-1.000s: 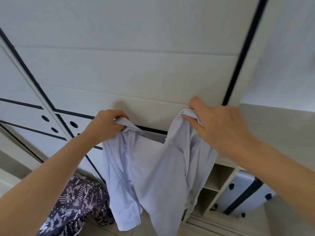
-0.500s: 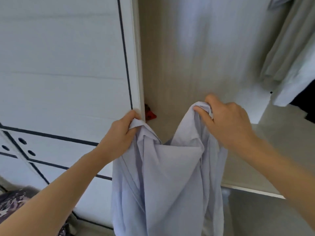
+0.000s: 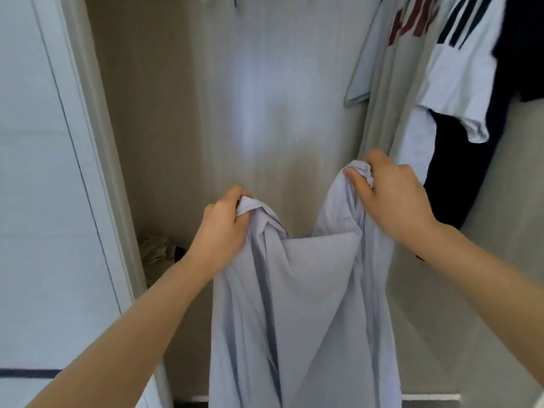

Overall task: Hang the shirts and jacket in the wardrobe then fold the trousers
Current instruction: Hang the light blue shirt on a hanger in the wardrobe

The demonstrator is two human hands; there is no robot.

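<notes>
A pale lilac shirt [image 3: 309, 290] hangs limp and creased in front of the open wardrobe [image 3: 235, 98], held up by 2 bunched top corners. The left hand [image 3: 219, 228] and the right hand [image 3: 391, 195] each grip 1 corner, fingers curled tight into the thin cloth, which sags between them.

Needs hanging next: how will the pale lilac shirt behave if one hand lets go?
Likely floppy: the pale lilac shirt sags in deep folds between the left hand and right hand. Probably light: two grips at its top carry it. A freed side would likely drop.
</notes>
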